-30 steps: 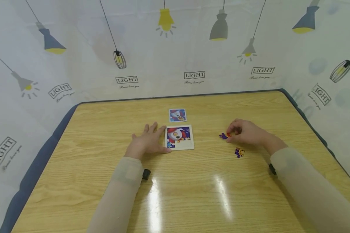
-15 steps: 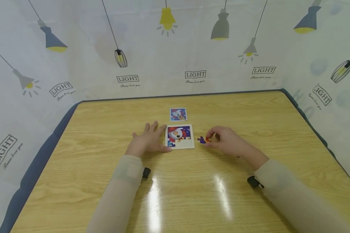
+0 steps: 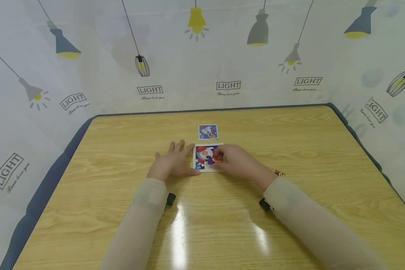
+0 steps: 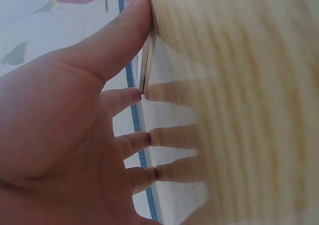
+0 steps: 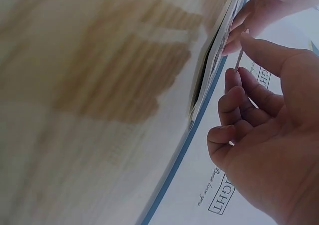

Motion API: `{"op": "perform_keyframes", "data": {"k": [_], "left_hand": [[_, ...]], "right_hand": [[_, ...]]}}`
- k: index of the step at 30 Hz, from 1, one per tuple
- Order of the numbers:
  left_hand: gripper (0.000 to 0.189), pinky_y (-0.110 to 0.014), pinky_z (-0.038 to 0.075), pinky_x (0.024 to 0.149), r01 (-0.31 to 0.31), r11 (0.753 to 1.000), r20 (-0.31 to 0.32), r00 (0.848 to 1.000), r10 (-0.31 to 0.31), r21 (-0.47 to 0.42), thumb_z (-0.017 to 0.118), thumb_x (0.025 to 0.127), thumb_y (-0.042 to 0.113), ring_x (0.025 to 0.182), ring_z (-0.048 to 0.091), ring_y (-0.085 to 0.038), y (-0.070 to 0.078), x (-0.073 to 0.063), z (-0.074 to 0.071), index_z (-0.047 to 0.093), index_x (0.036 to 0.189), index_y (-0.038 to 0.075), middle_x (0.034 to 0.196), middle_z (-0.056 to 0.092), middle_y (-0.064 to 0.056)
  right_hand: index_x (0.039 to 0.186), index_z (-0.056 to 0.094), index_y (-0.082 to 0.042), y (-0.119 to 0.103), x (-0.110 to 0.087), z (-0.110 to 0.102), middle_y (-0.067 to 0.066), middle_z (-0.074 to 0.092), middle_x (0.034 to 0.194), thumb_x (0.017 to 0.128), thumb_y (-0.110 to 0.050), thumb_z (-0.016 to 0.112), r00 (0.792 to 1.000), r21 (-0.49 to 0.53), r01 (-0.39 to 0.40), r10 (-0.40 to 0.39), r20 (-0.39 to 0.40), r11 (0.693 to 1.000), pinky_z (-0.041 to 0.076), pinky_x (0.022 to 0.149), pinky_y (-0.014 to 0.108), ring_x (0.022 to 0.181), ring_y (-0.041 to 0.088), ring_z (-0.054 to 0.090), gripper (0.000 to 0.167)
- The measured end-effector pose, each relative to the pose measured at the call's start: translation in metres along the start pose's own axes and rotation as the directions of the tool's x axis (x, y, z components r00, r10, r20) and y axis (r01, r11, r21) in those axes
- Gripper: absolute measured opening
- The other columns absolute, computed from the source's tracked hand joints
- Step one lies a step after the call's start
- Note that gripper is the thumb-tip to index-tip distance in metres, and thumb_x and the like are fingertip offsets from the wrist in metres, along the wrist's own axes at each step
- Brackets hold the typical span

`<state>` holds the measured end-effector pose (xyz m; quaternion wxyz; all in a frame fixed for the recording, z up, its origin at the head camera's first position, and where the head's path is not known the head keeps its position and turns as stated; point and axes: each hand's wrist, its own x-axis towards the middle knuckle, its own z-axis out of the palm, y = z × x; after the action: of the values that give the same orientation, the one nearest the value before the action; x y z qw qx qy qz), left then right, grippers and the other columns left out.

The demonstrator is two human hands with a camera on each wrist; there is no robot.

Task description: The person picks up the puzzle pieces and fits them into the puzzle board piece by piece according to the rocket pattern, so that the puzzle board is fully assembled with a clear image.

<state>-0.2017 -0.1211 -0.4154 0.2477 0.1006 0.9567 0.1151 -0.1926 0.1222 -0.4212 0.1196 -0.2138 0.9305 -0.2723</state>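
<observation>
A white-framed puzzle board, with a picture of a white and red cartoon figure partly filled in, lies in the middle of the table. My left hand rests at its left side, fingers spread, the thumb on the near corner and the index finger by the far one. Over the lower right of the board, my right hand pinches a purple and orange puzzle piece between thumb and fingertips. The right wrist view shows that piece edge-on, held apart from the board.
A small square picture card lies just beyond the board. Another puzzle piece sits on the wooden table, partly hidden behind my right forearm. A lamp-patterned cloth wall stands behind the table.
My right hand has carried the puzzle piece leftward from the right part of the table to above the board. My left hand has stayed at the board's left side.
</observation>
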Motion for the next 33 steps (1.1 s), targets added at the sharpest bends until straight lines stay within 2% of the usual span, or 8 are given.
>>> {"op": "perform_keyframes", "data": {"k": [5, 10, 23, 29, 33], "left_hand": [[0.109, -0.086, 0.0, 0.121, -0.001, 1.0, 0.007, 1.0, 0.001, 0.001, 0.07, 0.09, 0.073, 0.168, -0.01, -0.04, 0.0, 0.002, 0.0, 0.009, 0.173, 0.035, 0.182, -0.007, -0.008], [0.11, -0.085, -0.001, 0.122, 0.008, 1.0, 0.019, 1.0, -0.007, -0.013, 0.071, 0.09, 0.071, 0.168, -0.01, -0.039, 0.001, 0.002, -0.001, 0.01, 0.173, 0.034, 0.182, -0.007, -0.008], [0.109, -0.087, -0.001, 0.121, 0.003, 1.0, 0.002, 1.0, -0.003, -0.016, 0.072, 0.09, 0.071, 0.167, -0.01, -0.04, 0.0, 0.002, 0.001, 0.011, 0.173, 0.034, 0.182, -0.006, -0.008], [0.108, -0.087, 0.0, 0.121, -0.001, 1.0, 0.001, 1.0, 0.001, -0.013, 0.071, 0.091, 0.071, 0.167, -0.009, -0.041, 0.0, -0.001, 0.0, 0.011, 0.173, 0.034, 0.182, -0.006, -0.009], [0.109, -0.087, -0.002, 0.121, 0.001, 1.0, 0.005, 1.0, -0.001, -0.018, 0.071, 0.09, 0.072, 0.167, -0.01, -0.041, -0.001, 0.003, 0.001, 0.011, 0.173, 0.035, 0.182, -0.006, -0.008]], "right_hand": [[0.113, 0.071, -0.004, -0.007, 0.008, 0.004, 0.007, 0.073, 0.101, 0.096, -0.023, 0.08, 1.0, -0.02, 0.018, -0.018, 0.005, 1.0, 0.059, 0.086, 0.037, 0.089, 0.018, 0.064, 0.028], [0.12, 0.071, -0.004, -0.012, 0.011, 0.009, 0.008, 0.074, 0.109, 0.097, -0.023, 0.079, 0.999, -0.044, 0.007, -0.005, 0.039, 0.999, 0.062, 0.094, 0.038, 0.096, 0.019, 0.067, 0.031], [0.123, 0.071, -0.005, -0.015, 0.009, 0.01, 0.008, 0.073, 0.114, 0.097, -0.024, 0.079, 0.998, -0.082, -0.015, 0.02, 0.054, 0.997, 0.062, 0.096, 0.04, 0.101, 0.019, 0.067, 0.034], [0.121, 0.072, -0.005, -0.015, 0.009, 0.01, 0.008, 0.074, 0.112, 0.097, -0.025, 0.079, 0.998, -0.099, 0.005, 0.001, 0.055, 0.995, 0.062, 0.094, 0.039, 0.098, 0.018, 0.067, 0.032], [0.121, 0.074, -0.006, -0.015, 0.008, 0.01, 0.007, 0.074, 0.113, 0.098, -0.026, 0.078, 0.998, -0.118, 0.003, 0.004, 0.065, 0.993, 0.062, 0.097, 0.04, 0.1, 0.019, 0.067, 0.031]]}}
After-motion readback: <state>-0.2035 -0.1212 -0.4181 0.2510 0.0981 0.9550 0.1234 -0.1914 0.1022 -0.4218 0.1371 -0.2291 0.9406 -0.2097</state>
